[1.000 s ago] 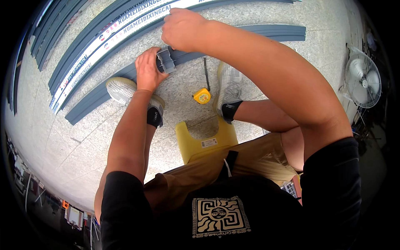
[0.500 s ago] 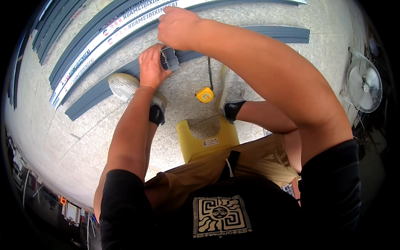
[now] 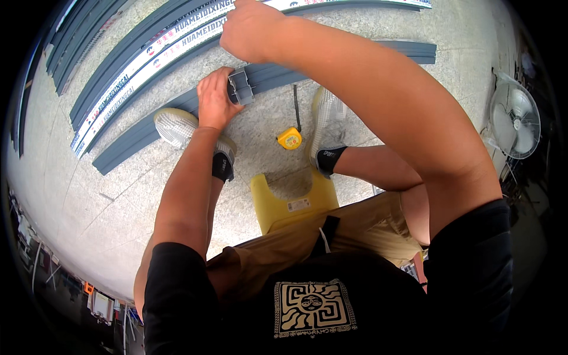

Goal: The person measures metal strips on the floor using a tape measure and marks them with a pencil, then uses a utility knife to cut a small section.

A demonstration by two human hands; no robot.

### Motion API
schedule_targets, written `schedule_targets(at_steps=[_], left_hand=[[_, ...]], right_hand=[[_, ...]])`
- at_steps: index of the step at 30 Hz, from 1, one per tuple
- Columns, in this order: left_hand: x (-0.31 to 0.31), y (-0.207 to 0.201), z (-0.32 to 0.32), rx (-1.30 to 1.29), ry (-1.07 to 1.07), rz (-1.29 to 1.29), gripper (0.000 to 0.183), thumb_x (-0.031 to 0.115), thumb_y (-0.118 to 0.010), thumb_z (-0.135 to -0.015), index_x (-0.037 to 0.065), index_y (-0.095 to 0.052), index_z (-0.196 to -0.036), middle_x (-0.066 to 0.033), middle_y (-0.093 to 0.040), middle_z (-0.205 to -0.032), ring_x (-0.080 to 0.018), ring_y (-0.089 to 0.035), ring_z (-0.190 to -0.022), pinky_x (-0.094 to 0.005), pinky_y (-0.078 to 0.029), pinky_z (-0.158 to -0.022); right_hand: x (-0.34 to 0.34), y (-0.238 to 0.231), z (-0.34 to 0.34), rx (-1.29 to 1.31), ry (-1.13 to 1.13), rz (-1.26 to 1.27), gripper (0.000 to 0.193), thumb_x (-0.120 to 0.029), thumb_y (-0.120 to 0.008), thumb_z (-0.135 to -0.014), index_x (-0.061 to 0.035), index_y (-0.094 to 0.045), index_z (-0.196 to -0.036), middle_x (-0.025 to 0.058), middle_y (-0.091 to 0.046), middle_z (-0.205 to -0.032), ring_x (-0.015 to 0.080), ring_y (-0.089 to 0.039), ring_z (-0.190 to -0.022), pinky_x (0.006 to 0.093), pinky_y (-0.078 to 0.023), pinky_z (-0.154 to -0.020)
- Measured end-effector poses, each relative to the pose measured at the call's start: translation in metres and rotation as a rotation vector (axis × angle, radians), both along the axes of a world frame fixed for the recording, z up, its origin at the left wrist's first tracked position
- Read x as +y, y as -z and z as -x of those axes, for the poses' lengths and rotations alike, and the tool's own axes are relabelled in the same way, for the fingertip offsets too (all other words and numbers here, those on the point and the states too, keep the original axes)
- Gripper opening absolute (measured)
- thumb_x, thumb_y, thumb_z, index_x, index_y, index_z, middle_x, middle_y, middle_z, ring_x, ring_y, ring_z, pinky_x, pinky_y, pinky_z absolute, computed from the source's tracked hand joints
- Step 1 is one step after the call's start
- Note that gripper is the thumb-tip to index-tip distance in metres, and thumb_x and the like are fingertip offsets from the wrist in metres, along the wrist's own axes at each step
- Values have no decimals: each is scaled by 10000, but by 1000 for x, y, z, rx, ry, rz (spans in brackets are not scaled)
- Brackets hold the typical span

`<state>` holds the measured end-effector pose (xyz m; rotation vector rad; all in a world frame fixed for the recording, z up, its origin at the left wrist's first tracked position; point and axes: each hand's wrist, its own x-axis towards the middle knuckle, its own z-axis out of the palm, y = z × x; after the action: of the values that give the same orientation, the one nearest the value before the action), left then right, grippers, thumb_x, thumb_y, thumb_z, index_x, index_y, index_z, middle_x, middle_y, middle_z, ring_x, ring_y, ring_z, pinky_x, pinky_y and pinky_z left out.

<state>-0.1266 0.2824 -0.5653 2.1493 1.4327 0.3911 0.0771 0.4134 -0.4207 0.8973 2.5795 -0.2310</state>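
Observation:
My left hand (image 3: pixel 216 102) is closed round a short grey piece of hollow profile (image 3: pixel 241 86), its cut end facing right. It sits at a long dark grey profile strip (image 3: pixel 133 142) lying across the floor, under my shoes. Above and to the right, my right hand (image 3: pixel 251 32) is held in a fist over the strips; what it holds, if anything, is hidden. A yellow tape measure (image 3: pixel 290 138) lies on the floor between my shoes, with a dark strap (image 3: pixel 297 106) running up from it.
More long grey profiles (image 3: pixel 89 106) lie beyond, some with white printed film (image 3: pixel 171 44). Another stack (image 3: pixel 68 56) is at the far left. A yellow plastic stool (image 3: pixel 266 201) shows between my legs. A fan (image 3: pixel 516 120) stands at the right.
My right hand has shifted slightly up and left, still closed. My left hand keeps its grip on the short profile piece, which has barely moved.

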Motion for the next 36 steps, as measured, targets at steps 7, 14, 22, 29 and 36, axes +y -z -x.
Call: schedule_targets(at_steps=[7, 14, 22, 29, 36], left_hand=[[5, -5, -9, -5, -13, -27, 924, 111, -984, -590, 130, -630, -1443, -111, -698, -1446, -329, -624, -1402, -495, -401, -1231], [-3, -2, -4, 0, -13, -23, 945, 117, -984, -594, 132, -623, -1467, -113, -696, -1452, -330, -622, -1407, -496, -399, -1233], [-3, -1, -1, 1, -7, -5, 944, 130, -994, -594, 136, -624, -1462, -107, -691, -1461, -331, -618, -1416, -497, -393, -1246], [3, 3, -10, -15, 21, 8, 925, 131, -996, -599, 135, -628, -1448, -108, -695, -1454, -330, -624, -1407, -495, -397, -1243], [-2, -3, -13, 8, 1, -6, 890, 142, -1001, -607, 128, -636, -1418, -106, -706, -1429, -330, -644, -1373, -485, -406, -1230]], right_hand=[[-16, 2, -3, -50, 9, 103, 186, -230, -693, -1010, -228, -878, -1034, 6, -846, -1100, 201, -745, -1192, 400, -485, -1118], [-18, 9, 6, -45, -41, 83, 193, -222, -710, -1002, -210, -878, -1095, 32, -842, -1103, 226, -761, -1157, 422, -536, -1048], [-15, 14, 11, -5, -16, 59, 196, -244, -727, -1011, -188, -901, -1082, 23, -864, -1128, 229, -783, -1169, 389, -507, -1045], [32, 1, -11, 56, 221, -166, 266, -227, -658, -1026, -152, -890, -1133, 103, -858, -1181, 278, -789, -1168, 472, -542, -1023], [-61, 6, -54, 396, 800, -97, 261, -246, -715, -1042, -108, -788, -1251, 134, -786, -1151, 337, -766, -1101, 490, -578, -980]])
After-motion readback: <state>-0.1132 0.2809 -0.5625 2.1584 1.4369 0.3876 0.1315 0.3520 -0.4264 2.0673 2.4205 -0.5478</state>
